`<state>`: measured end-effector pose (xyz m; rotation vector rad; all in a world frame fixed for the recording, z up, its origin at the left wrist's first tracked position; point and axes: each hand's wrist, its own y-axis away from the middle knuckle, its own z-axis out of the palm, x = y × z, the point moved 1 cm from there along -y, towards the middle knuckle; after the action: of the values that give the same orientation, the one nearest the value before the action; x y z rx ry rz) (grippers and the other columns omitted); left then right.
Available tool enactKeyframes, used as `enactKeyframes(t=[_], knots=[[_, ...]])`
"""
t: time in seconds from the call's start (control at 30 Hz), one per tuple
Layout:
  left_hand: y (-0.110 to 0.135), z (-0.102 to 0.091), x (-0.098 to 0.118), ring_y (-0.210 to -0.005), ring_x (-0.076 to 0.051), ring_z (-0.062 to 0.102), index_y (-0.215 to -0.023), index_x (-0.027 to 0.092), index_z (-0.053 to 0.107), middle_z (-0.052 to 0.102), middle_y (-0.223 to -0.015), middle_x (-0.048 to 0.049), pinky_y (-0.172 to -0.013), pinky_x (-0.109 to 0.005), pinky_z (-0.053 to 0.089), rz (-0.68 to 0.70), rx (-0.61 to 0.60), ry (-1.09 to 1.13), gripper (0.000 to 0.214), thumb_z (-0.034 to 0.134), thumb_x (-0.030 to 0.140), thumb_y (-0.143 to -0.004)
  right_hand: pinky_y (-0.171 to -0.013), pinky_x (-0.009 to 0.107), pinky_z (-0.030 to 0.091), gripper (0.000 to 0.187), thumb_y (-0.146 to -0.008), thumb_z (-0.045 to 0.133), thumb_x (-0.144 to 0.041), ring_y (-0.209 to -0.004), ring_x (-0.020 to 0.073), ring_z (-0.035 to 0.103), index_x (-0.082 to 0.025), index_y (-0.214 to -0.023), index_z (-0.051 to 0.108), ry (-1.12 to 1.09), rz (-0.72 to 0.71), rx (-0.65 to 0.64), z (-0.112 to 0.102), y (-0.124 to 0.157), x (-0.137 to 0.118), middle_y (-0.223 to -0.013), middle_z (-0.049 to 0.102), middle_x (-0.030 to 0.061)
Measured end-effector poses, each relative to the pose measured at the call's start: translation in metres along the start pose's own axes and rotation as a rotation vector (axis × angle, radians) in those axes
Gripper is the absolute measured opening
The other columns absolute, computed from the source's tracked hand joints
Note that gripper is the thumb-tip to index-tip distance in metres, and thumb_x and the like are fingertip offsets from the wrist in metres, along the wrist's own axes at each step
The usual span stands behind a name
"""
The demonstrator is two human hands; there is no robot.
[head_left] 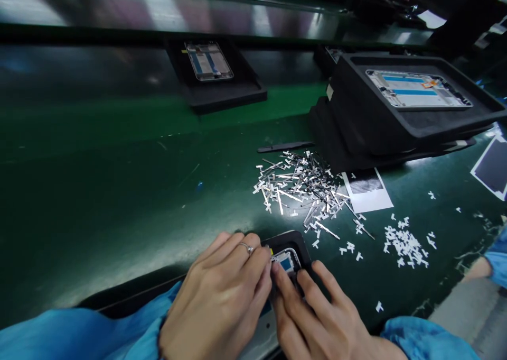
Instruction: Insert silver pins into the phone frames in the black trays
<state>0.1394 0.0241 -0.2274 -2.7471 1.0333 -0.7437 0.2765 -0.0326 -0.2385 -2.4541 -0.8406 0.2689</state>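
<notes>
A phone frame (288, 262) with a blue strip lies in a black foam tray (300, 243) in front of me, largely covered by my hands. My left hand (222, 291), with a ring on one finger, is closed at the frame's upper edge beside a small yellow tab (271, 252). Whatever its fingertips pinch is hidden. My right hand (320, 315) rests over the frame's right side. Its fingers are stretched and apart, the index fingertip touching the frame close to the left fingertips.
Silvery adhesive scraps (304, 185) and small white tabs (406, 243) litter the green bench (119, 191). Black tweezers (285, 147) lie behind. Stacked foam trays (372, 111) hold another phone frame (420, 90); a further tray (225, 98) sits at the back. Another person's arm (481, 267) shows at right.
</notes>
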Motion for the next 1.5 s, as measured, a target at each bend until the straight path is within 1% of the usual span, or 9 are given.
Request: enactKeyframes(t=[0.23, 0.4, 0.5, 0.67, 0.8, 1.1, 1.2, 1.33, 1.5], knots=[[-0.003, -0.004, 0.0, -0.069, -0.016, 0.057, -0.071, 0.017, 0.061, 0.063, -0.073, -0.0009, -0.074, -0.033, 0.043, 0.063, -0.05, -0.018, 0.038, 0.026, 0.013, -0.086, -0.079, 0.039, 0.036, 0.039, -0.084, 0.024, -0.001, -0.074, 0.0197, 0.056, -0.013, -0.073, 0.06, 0.054, -0.032, 0.014, -0.001, -0.004, 0.001, -0.089, 0.065, 0.0083], [-0.005, -0.01, -0.004, -0.072, -0.015, 0.057, -0.075, 0.017, 0.06, 0.063, -0.079, -0.0022, -0.081, -0.033, 0.043, 0.045, 0.022, 0.004, 0.035, 0.026, 0.014, -0.086, -0.079, 0.038, 0.038, 0.038, -0.082, 0.025, 0.002, -0.069, 0.0183, 0.058, -0.012, -0.071, 0.058, 0.082, -0.081, 0.001, -0.004, -0.01, 0.001, -0.083, 0.066, 0.0086], [-0.004, -0.013, -0.008, -0.077, -0.016, 0.057, -0.081, 0.018, 0.061, 0.062, -0.08, -0.0031, -0.082, -0.033, 0.045, 0.095, -0.055, 0.006, 0.028, 0.033, 0.02, -0.084, -0.081, 0.038, 0.039, 0.037, -0.082, 0.025, 0.002, -0.07, 0.018, 0.059, -0.011, -0.072, 0.058, 0.071, -0.109, -0.022, -0.006, -0.014, 0.001, -0.081, 0.066, 0.0092], [0.008, -0.008, -0.012, -0.083, -0.019, 0.056, -0.088, 0.019, 0.061, 0.061, -0.08, -0.0042, -0.085, -0.036, 0.045, 0.052, -0.057, -0.039, 0.025, 0.038, 0.028, -0.083, -0.084, 0.038, 0.039, 0.036, -0.081, 0.025, 0.002, -0.077, 0.0199, 0.061, -0.009, -0.076, 0.058, 0.077, -0.173, -0.061, -0.007, -0.016, 0.001, -0.083, 0.065, 0.0108], [0.019, -0.004, -0.011, -0.085, -0.019, 0.056, -0.09, 0.019, 0.061, 0.061, -0.081, -0.0044, -0.086, -0.037, 0.044, 0.053, -0.047, -0.062, 0.026, 0.037, 0.028, -0.084, -0.088, 0.04, 0.037, 0.032, -0.083, 0.028, 0.0, -0.08, 0.021, 0.06, -0.007, -0.08, 0.059, 0.012, -0.098, -0.029, -0.003, -0.008, 0.001, -0.091, 0.064, 0.014], [0.018, -0.001, -0.005, -0.082, -0.017, 0.056, -0.087, 0.019, 0.061, 0.062, -0.09, -0.0039, -0.086, -0.036, 0.041, -0.019, 0.1, -0.191, 0.036, 0.026, 0.015, -0.085, -0.082, 0.038, 0.044, 0.027, -0.083, 0.033, -0.001, -0.076, 0.0203, 0.061, -0.008, -0.074, 0.058, -0.052, -0.01, 0.065, 0.004, -0.003, -0.001, -0.09, 0.064, 0.0139], [0.017, -0.005, -0.005, -0.081, -0.017, 0.055, -0.088, 0.018, 0.06, 0.062, -0.09, -0.0041, -0.085, -0.035, 0.04, 0.031, 0.058, -0.217, 0.035, 0.026, 0.014, -0.085, -0.082, 0.038, 0.044, 0.028, -0.083, 0.033, -0.001, -0.074, 0.0196, 0.061, -0.009, -0.073, 0.058, -0.026, -0.019, 0.07, 0.002, -0.006, 0.0, -0.087, 0.065, 0.0131], [0.015, -0.01, -0.004, -0.087, -0.02, 0.054, -0.096, 0.017, 0.059, 0.062, -0.089, -0.0047, -0.087, -0.035, 0.039, 0.124, -0.059, -0.259, 0.036, 0.026, 0.009, -0.082, -0.087, 0.037, 0.041, 0.035, -0.084, 0.026, 0.001, -0.071, 0.0175, 0.062, -0.01, -0.073, 0.058, 0.007, -0.107, -0.016, -0.002, -0.012, 0.004, -0.083, 0.066, 0.0096], [0.014, -0.013, 0.0, -0.086, -0.02, 0.054, -0.094, 0.016, 0.059, 0.062, -0.087, -0.0055, -0.086, -0.036, 0.04, 0.107, -0.042, -0.3, 0.039, 0.025, 0.003, -0.079, -0.086, 0.033, 0.043, 0.033, -0.086, 0.03, -0.002, -0.071, 0.0156, 0.062, -0.011, -0.068, 0.056, -0.034, -0.039, 0.036, -0.003, -0.013, 0.007, -0.082, 0.066, 0.009]])
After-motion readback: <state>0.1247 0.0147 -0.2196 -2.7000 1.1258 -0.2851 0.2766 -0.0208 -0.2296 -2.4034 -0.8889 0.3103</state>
